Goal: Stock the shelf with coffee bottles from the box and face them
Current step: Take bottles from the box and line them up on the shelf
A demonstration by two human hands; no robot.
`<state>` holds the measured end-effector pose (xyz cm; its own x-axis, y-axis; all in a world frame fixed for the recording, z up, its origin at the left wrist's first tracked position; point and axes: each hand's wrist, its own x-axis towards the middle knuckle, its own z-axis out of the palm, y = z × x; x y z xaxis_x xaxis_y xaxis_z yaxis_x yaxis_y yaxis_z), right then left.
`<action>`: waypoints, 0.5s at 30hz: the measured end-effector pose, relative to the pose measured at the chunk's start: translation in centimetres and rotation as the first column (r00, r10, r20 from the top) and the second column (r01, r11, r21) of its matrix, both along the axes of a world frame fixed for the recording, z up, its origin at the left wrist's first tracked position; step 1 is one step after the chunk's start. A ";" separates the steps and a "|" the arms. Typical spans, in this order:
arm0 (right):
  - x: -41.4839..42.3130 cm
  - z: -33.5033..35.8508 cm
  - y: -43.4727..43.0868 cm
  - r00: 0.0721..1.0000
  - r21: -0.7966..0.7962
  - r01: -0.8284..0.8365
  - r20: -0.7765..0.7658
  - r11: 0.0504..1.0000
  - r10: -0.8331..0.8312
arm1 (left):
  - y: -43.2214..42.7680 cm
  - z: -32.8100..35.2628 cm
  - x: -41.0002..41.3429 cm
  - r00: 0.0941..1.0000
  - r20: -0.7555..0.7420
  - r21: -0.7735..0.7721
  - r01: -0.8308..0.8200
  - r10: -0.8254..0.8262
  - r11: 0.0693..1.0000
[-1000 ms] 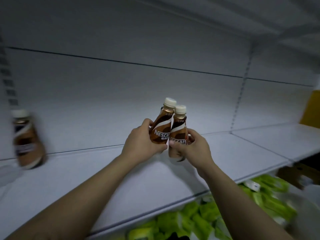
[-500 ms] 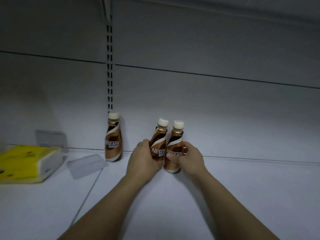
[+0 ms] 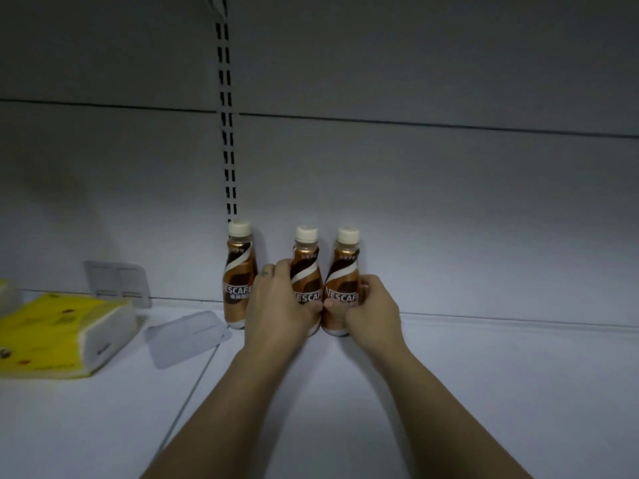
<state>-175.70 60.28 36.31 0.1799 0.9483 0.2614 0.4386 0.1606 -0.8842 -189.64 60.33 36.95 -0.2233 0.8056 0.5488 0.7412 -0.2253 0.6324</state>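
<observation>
Three brown coffee bottles with cream caps stand upright in a row at the back of the white shelf (image 3: 484, 375), labels facing me. The left bottle (image 3: 238, 271) stands alone by the slotted upright. My left hand (image 3: 280, 305) is wrapped around the middle bottle (image 3: 306, 264). My right hand (image 3: 371, 309) grips the right bottle (image 3: 345, 267). Both held bottles rest on the shelf close to the back panel, nearly touching each other. The box is out of view.
A yellow and white pack (image 3: 62, 337) lies at the left on the neighbouring shelf section. Two clear plastic label holders (image 3: 186, 337) (image 3: 117, 283) lie near the back, left of the bottles. The shelf stretches bare to the right.
Both hands have carried their bottles back and down onto the shelf, beside the standing bottle. The two bottles now stand upright and slightly apart. My view has moved closer.
</observation>
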 end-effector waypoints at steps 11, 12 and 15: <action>0.8 -2.2 -1.0 0.999 0.080 -0.048 0.021 0.996 0.047 | -0.5 0.4 -0.4 0.999 0.005 0.019 -0.032 0.032 0.999; 0.8 -2.3 -1.0 0.998 0.084 -0.053 0.024 0.995 0.052 | -0.6 0.4 -0.4 0.999 0.007 0.022 -0.031 0.031 0.999; 0.7 -2.2 -1.0 0.998 0.091 -0.051 0.052 0.995 0.046 | -0.6 0.3 -0.4 0.999 0.008 0.026 -0.050 0.050 0.998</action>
<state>-175.02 59.24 34.13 0.1189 0.9269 0.3561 0.4715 0.2629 -0.8418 -190.06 59.78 37.25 -0.2670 0.7784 0.5681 0.7475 -0.2048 0.6319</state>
